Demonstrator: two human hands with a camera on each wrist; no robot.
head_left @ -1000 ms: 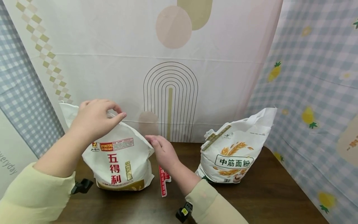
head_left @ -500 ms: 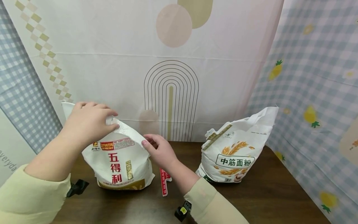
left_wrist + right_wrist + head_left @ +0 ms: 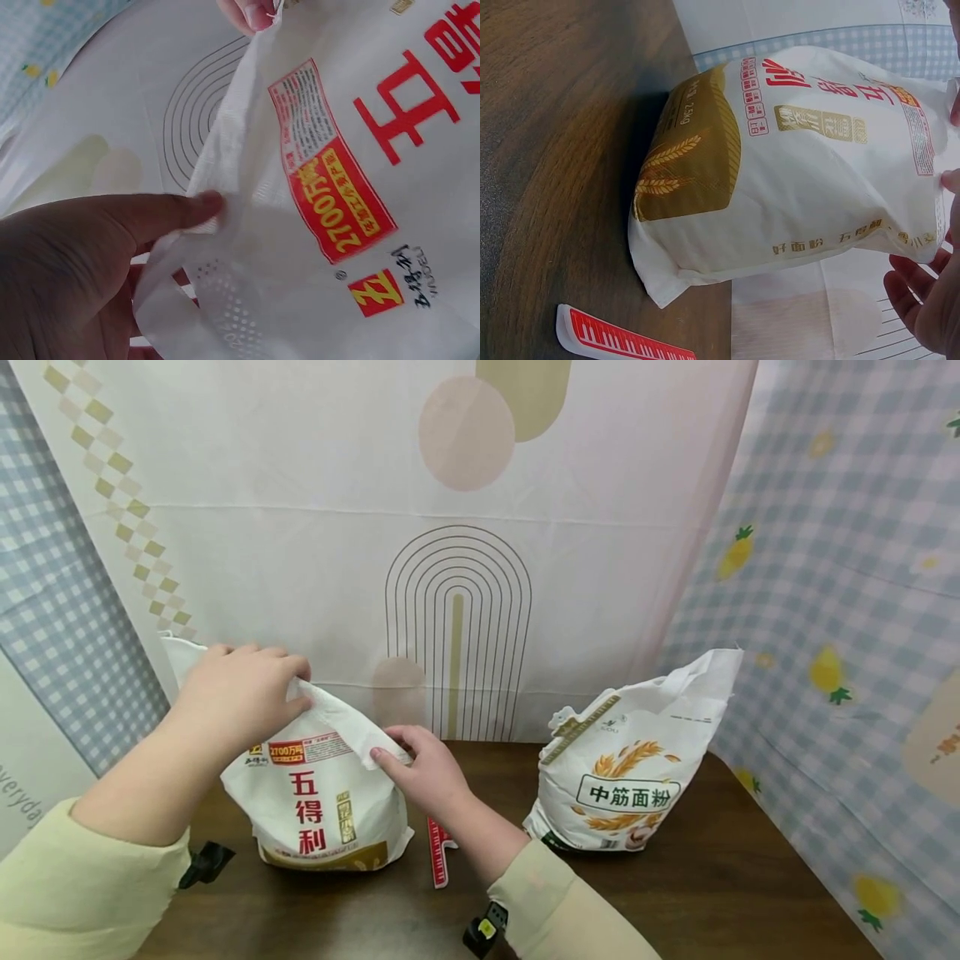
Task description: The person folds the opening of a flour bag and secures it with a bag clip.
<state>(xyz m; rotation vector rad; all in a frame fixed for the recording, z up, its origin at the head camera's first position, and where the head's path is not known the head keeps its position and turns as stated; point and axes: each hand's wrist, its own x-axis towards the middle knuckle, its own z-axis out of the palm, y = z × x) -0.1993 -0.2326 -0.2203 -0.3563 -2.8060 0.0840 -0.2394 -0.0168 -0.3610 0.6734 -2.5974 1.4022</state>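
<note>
Flour bag [image 3: 322, 793], one: standing at eight o'clock on the bench [image 3: 735, 885]. Left hand [image 3: 236, 693]: grip pinching its top edge [image 3: 337, 714]. Right hand [image 3: 429, 775]: grip pinching the edge's four-o'clock end. Handling advice: hold both pinches level, pull taut, crease evenly.

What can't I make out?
Head view: far end of red clip, behind right hand.
Right wrist view: part of that clip, cut by bottom edge.
Left wrist view: most of right hand, cut by top edge.
Head view: small print on right bag, too small.
All views: contents of held bag, hidden by its sides.
</note>
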